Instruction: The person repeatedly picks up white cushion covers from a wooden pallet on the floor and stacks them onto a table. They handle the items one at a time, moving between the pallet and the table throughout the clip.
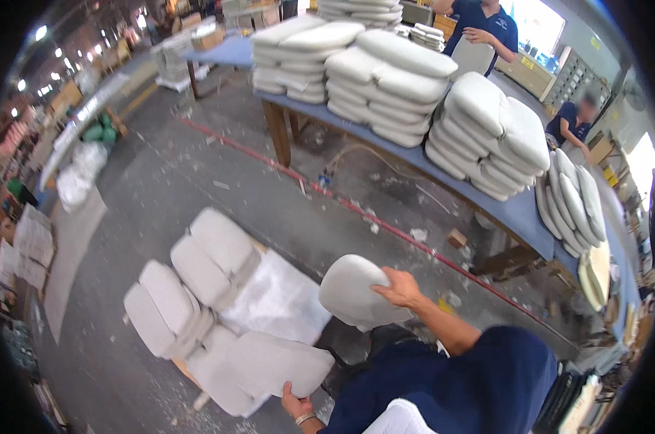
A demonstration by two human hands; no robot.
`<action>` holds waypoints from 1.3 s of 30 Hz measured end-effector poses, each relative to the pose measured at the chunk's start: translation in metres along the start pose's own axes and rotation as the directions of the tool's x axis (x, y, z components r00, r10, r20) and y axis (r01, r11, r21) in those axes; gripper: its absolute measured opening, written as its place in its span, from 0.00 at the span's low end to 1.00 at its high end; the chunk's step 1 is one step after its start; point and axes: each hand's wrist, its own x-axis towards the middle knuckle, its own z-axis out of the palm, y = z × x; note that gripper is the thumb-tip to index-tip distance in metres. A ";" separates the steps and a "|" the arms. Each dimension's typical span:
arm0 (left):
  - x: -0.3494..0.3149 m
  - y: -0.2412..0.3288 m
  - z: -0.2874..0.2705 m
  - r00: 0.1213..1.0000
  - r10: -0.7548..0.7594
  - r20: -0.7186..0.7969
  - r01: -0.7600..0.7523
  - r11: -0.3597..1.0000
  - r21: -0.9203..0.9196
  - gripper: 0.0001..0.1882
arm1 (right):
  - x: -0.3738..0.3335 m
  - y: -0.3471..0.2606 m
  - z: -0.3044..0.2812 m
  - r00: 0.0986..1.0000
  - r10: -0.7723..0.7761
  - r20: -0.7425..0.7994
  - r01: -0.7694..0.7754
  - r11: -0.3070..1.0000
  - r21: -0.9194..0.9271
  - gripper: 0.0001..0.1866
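My right hand [400, 288] grips the edge of a light grey rounded cushion [356, 289], held up in front of me, thumb on its upper face. Closer to me and to the left, my left hand [296, 401] is closed on the near edge of another grey cushion [288, 363]. That one is tilted over a low stack, and I cannot tell whether it rests on it. Beside it on the floor stand two more stacks of paired grey cushions, a near one [161, 307] and a farther one [212, 253]. A white sheet [277, 300] lies next to them.
Beyond a red floor line [356, 210] runs a long blue-topped table [487, 206] bearing several tall cushion stacks [393, 79]. One person [490, 29] stands behind it holding a panel; another [573, 126] works farther right. Scraps litter the grey floor [146, 188]. White bags [81, 173] lie at left.
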 end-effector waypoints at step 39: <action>-0.014 -0.219 0.927 0.580 -0.215 0.786 -0.039 0.956 0.290 0.31 | 0.264 0.106 -0.520 0.443 0.140 -0.886 0.873 -0.292 0.390 0.24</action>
